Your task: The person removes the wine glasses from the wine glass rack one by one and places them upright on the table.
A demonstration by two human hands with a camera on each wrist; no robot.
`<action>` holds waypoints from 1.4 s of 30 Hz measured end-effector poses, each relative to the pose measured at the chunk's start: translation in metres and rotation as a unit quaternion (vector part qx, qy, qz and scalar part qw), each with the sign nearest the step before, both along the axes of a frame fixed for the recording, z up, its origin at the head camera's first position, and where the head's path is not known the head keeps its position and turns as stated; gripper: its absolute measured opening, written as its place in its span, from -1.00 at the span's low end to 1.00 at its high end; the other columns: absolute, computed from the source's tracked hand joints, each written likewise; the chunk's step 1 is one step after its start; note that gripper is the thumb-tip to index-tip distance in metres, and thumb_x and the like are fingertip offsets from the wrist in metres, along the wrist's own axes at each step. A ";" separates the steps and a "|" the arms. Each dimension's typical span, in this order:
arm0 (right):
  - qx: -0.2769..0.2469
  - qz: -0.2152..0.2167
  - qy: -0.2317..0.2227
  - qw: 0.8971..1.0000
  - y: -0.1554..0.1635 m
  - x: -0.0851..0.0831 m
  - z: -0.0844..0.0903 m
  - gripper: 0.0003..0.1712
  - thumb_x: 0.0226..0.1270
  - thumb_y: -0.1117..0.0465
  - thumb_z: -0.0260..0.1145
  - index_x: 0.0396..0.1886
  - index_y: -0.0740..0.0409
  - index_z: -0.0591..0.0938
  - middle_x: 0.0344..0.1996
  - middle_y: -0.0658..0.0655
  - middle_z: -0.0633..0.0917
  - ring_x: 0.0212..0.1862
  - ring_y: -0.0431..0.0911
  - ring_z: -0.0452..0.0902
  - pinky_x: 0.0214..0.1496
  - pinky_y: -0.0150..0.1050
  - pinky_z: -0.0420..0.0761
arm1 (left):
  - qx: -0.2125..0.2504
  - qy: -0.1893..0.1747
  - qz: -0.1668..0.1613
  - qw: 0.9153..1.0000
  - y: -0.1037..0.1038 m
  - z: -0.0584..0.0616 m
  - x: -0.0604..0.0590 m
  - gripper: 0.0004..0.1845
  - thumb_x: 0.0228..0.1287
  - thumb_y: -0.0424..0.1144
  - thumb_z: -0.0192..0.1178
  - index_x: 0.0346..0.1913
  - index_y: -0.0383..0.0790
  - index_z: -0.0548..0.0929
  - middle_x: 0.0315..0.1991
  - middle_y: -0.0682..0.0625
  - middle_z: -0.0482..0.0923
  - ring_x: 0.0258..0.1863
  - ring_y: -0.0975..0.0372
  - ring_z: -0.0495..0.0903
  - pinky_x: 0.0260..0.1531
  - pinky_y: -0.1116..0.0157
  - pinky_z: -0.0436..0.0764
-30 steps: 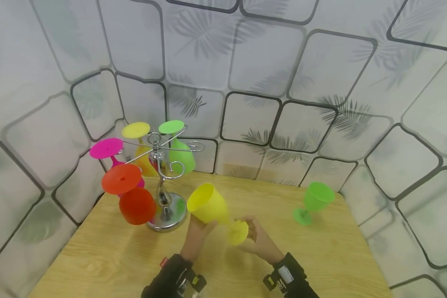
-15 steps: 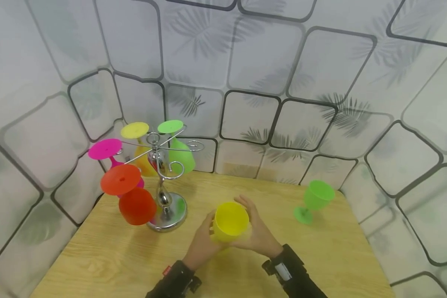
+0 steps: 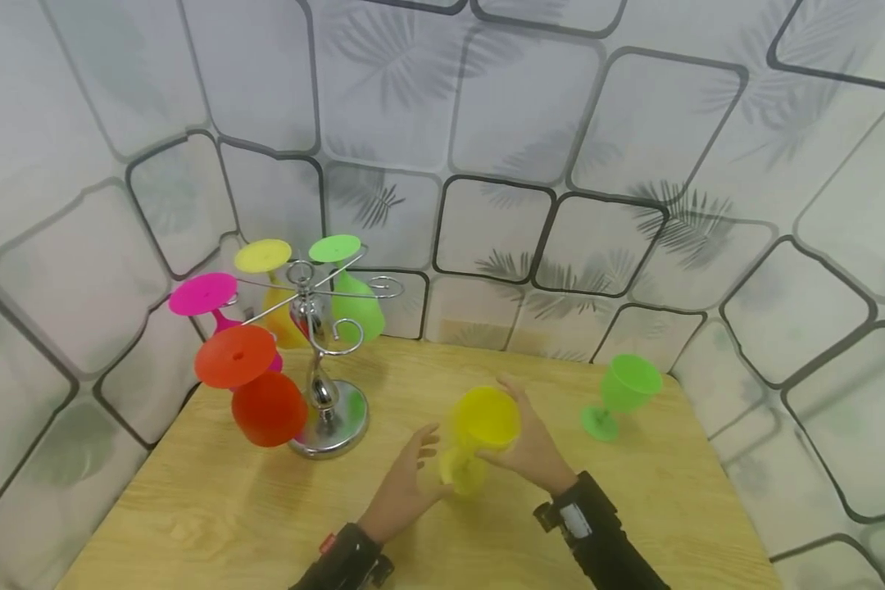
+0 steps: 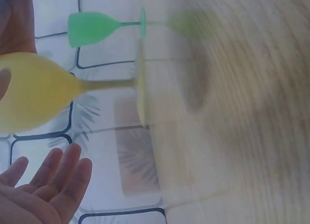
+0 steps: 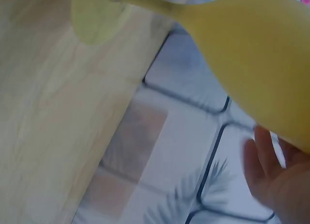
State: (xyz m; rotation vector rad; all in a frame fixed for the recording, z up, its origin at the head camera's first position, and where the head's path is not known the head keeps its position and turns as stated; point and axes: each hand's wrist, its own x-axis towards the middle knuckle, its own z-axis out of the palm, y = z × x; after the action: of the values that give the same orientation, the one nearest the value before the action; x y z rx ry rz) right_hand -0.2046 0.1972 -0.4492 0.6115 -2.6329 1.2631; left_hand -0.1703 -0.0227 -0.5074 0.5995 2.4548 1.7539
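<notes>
The right hand grasps the yellow goblet by its bowl, foot seemingly on the tabletop. The left hand is released, fingers straight, just beside it.

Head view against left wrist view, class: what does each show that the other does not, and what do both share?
Only the head view shows the chrome rack with its hanging red goblet, pink goblet and others, and the right hand holding the yellow goblet's bowl. Only the left wrist view shows the yellow goblet's thin stem and foot side-on against the table edge. Both show the yellow goblet upright on the wooden table, the green goblet beyond it, and the left hand open beside it.
</notes>
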 end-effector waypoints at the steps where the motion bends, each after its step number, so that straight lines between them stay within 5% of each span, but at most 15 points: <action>1: 0.009 -0.020 0.009 1.000 0.009 -0.006 0.002 0.15 -0.21 0.20 0.58 0.41 0.10 0.14 0.29 0.32 0.36 0.22 0.25 0.37 0.17 0.24 0.45 | 0.000 0.000 0.002 1.000 0.000 -0.001 0.001 -0.15 0.10 -0.21 0.31 0.40 -0.21 0.09 0.26 -0.28 0.30 0.17 -0.10 0.42 0.15 -0.11 0.45; 4: 0.046 -0.058 0.020 0.997 0.041 -0.029 0.009 0.07 -0.15 0.19 0.56 0.38 0.19 0.19 0.28 0.37 0.36 0.23 0.30 0.34 0.20 0.29 0.40 | 0.004 0.005 0.006 1.000 -0.001 -0.004 0.001 -0.24 0.17 -0.27 0.24 0.39 -0.25 0.12 0.24 -0.29 0.33 0.15 -0.11 0.44 0.14 -0.09 0.47; 9: 0.130 -0.054 -0.023 0.990 0.094 -0.065 0.027 0.03 -0.05 0.14 0.50 0.38 0.22 0.16 0.29 0.43 0.30 0.26 0.33 0.27 0.25 0.26 0.36 | 0.006 0.003 0.011 1.000 -0.002 -0.005 0.003 -0.30 0.20 -0.29 0.21 0.37 -0.25 0.15 0.22 -0.27 0.35 0.15 -0.09 0.45 0.13 -0.06 0.49; 18: 0.269 -0.050 -0.029 0.961 0.152 -0.096 0.034 0.01 -0.05 0.06 0.49 0.37 0.25 0.20 0.27 0.43 0.33 0.27 0.40 0.17 0.25 0.40 0.19 | 0.000 0.013 0.015 1.000 -0.001 -0.008 0.005 -0.34 0.22 -0.34 0.18 0.35 -0.27 0.16 0.20 -0.25 0.37 0.12 -0.07 0.47 0.09 -0.06 0.51; 22: 0.299 -0.070 -0.049 0.951 0.163 -0.100 0.028 0.06 -0.08 -0.01 0.51 0.38 0.21 0.20 0.27 0.44 0.34 0.30 0.45 0.08 0.17 0.50 0.10 | -0.001 0.021 0.019 1.000 0.000 -0.009 0.004 -0.34 0.21 -0.35 0.18 0.34 -0.30 0.17 0.18 -0.27 0.38 0.11 -0.09 0.48 0.06 -0.07 0.52; 30: 0.281 -0.062 -0.074 0.955 0.179 -0.100 0.024 0.20 -0.17 -0.08 0.54 0.43 0.16 0.11 0.31 0.40 0.29 0.36 0.44 -0.06 0.18 0.52 0.03 | -0.001 0.018 0.021 1.000 0.000 -0.010 0.003 -0.33 0.20 -0.35 0.19 0.35 -0.26 0.17 0.18 -0.27 0.39 0.10 -0.07 0.49 0.07 -0.06 0.52; 36: 0.285 -0.074 -0.077 0.953 0.185 -0.091 0.037 0.26 -0.20 -0.10 0.55 0.45 0.15 0.06 0.35 0.43 0.20 0.37 0.45 -0.07 0.17 0.58 0.01 | -0.005 0.017 0.019 1.000 -0.001 -0.011 0.003 -0.34 0.22 -0.33 0.18 0.35 -0.23 0.17 0.18 -0.25 0.39 0.11 -0.05 0.49 0.08 -0.05 0.52; 42: 0.268 -0.065 0.002 0.961 0.159 -0.069 0.049 0.16 -0.15 0.04 0.56 0.42 0.17 0.13 0.34 0.41 0.24 0.36 0.43 -0.01 0.19 0.53 0.03 | -0.027 0.030 0.029 0.999 -0.006 -0.010 0.005 -0.44 0.23 -0.35 0.15 0.30 -0.25 0.28 0.19 -0.21 0.41 0.09 -0.02 0.50 0.05 -0.05 0.54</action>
State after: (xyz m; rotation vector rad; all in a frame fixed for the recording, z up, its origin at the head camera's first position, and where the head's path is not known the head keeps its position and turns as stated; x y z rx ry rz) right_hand -0.2739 0.3561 -0.4001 0.4916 -2.9586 0.4989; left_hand -0.1651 -0.0283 -0.5177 0.5910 2.5759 1.7080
